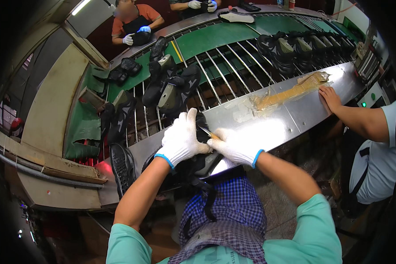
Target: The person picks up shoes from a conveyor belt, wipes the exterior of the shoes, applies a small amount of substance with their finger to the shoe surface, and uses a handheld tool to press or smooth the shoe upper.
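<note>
My left hand (180, 137), in a white knitted glove with a blue cuff, grips a black shoe (202, 122) at the metal edge of the conveyor. Between the gloved fingers of my right hand (234, 146) is a slim tool with a yellowish handle and a thin metal tip (207, 131). The tip lies against or just over the shoe; I cannot tell which. Both hands cover much of the shoe, and a grey part (205, 165) shows below them. Left of my left forearm stands another black shoe (122, 169), its patterned sole showing.
Black shoes on lasts (169, 97) sit on the rollers ahead, with a longer row (297, 46) at the right. Torn brown tape (290, 93) covers part of the metal ledge (268, 132). A co-worker's hand (331, 99) rests there; two more people work across the line.
</note>
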The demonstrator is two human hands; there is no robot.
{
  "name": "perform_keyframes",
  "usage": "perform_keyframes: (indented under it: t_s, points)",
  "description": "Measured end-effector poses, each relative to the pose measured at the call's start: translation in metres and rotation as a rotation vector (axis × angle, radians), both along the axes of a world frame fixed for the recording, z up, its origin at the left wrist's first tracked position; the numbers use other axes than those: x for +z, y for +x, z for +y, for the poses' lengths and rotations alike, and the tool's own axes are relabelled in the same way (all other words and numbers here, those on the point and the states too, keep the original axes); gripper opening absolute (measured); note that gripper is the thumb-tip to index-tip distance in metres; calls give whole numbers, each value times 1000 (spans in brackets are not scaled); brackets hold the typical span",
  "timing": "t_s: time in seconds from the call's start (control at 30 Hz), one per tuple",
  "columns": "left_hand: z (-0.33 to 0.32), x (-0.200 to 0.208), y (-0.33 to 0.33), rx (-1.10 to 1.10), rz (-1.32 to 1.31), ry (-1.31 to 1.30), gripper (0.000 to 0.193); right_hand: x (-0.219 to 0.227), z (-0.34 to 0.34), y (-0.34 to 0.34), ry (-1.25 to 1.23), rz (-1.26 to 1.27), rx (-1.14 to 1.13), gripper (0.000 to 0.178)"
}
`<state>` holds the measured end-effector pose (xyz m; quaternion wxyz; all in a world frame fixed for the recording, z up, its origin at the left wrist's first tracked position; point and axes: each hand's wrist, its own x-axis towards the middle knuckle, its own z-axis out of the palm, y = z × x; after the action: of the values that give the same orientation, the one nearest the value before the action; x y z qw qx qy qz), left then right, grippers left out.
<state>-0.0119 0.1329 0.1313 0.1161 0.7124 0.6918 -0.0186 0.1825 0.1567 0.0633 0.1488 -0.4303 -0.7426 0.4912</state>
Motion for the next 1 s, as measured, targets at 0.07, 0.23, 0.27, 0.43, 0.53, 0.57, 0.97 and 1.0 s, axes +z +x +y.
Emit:
perform_keyframes:
  t_s: [0.07,0.23,0.27,0.43,0.53,0.57,0.97,1.0]
  points:
    - [2,-7,-2,-20,-3,17,128,-21,-1,1,-199,178,-43,39]
    - [-2,-4,5,1,-11,9,125,-3,8,19,503,-236,126,36]
    - [-2,-2,7,4,0,4,124,0,13,15,505,-236,140,36]
    - [3,2,-1,48,1,-3,125,5,7,-9,-457,170,3,42]
    - [1,0,2,36,-8,-24,126,-25,22,9,242,42,139,39]
    - [2,-3,0,18,-5,-22,126,-4,19,17,450,-144,171,35]
    - [0,-18,-13,-43,-19,120,106,-9,20,2,-113,62,146,51]
    - [0,-15,-11,-37,-12,101,105,-9,24,12,178,-28,175,56]
